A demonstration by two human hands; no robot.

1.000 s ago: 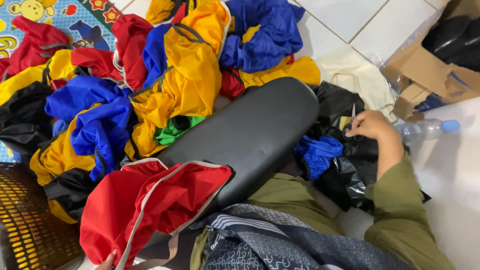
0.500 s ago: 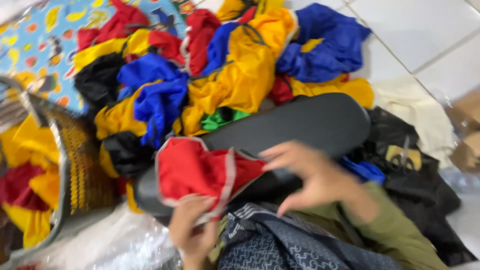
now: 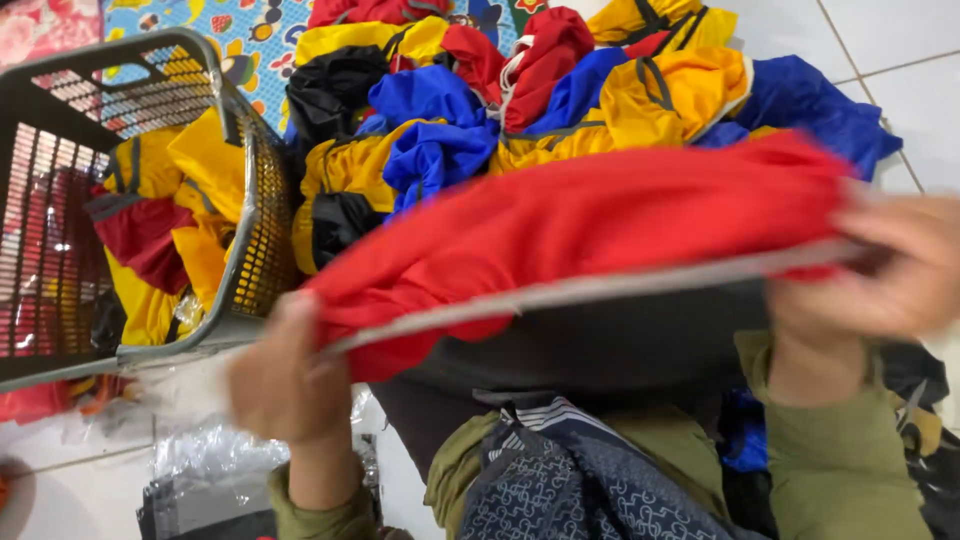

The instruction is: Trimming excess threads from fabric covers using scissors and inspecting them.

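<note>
The left hand [image 3: 285,375], blurred at about seven o'clock in the head view, is gripping the near corner of a red cloth bag [image 3: 580,225], its fingers closed around the fabric where a grey edge band [image 3: 560,293] begins. The right hand [image 3: 880,275], at about three o'clock, is pinching the other end of that same band with fingers folded over the cloth. Between the two hands the red cloth bag is hanging stretched out, running slantwise from seven o'clock up toward two o'clock, and it is covering much of a black padded cushion [image 3: 600,345] that is lying just under it.

Beyond the bag, from eleven to one o'clock, a pile of yellow, blue, red and black cloth pieces [image 3: 470,130] is lying heaped on a patterned mat [image 3: 215,25]. At nine o'clock a dark plastic basket [image 3: 245,215] is standing just beside the pile, holding more yellow and red cloth. White floor tiles [image 3: 900,40] are showing at two o'clock. Clear plastic wrapping [image 3: 195,455] is lying crumpled on the floor at about seven o'clock, near the left wrist. Olive sleeves [image 3: 840,470] are covering both forearms, and a dark patterned garment [image 3: 560,480] is sitting at six o'clock.
</note>
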